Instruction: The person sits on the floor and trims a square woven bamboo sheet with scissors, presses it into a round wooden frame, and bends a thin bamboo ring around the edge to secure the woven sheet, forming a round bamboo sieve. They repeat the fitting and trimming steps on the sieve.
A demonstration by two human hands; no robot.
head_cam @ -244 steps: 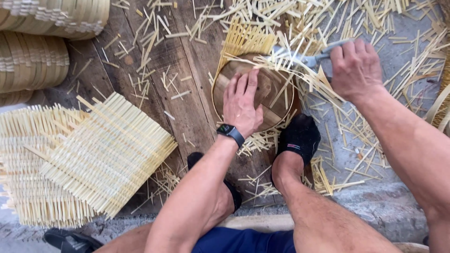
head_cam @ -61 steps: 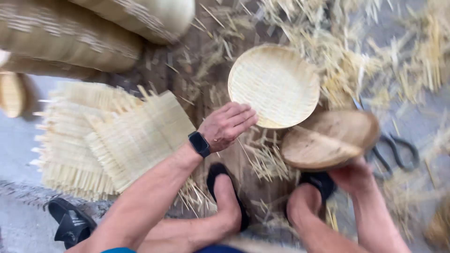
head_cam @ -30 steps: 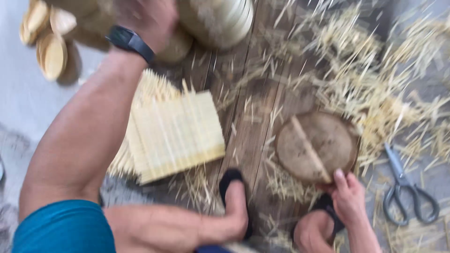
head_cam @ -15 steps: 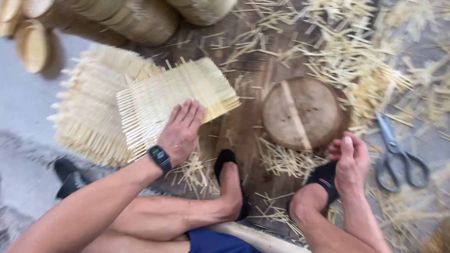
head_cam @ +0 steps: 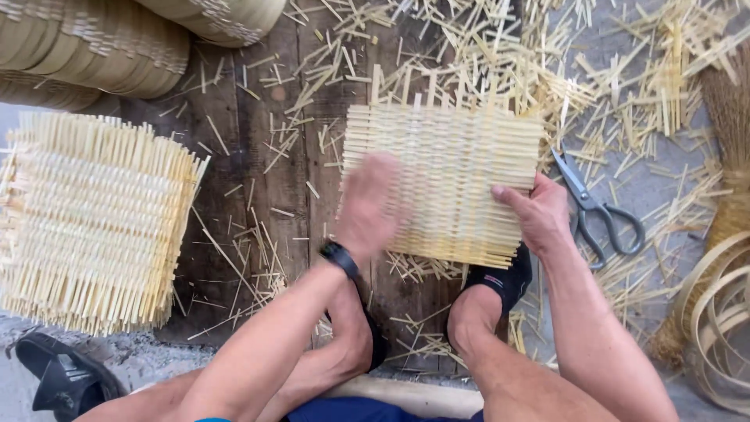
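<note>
A: Woven bamboo mat (head_cam: 449, 184), square: location?
B: On wooden planks (head_cam: 258, 172), before the feet. Left hand (head_cam: 367, 205) flat on it, blurred, released; right hand (head_cam: 539, 215) pinching its right edge.
A: Beyond?
B: Scissors (head_cam: 598, 207) just right; stacked mats (head_cam: 90, 219) left.

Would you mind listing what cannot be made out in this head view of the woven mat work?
- Left hand: motion-blurred, so its finger positions on the woven mat are unclear.
- Whatever lies beneath the mat: covered by it.
- Stacked baskets: cut off by the top edge.
- Bent strip hoops: cut off by the right edge.
- Right hand: its fingertips under the mat edge are hidden.
</note>
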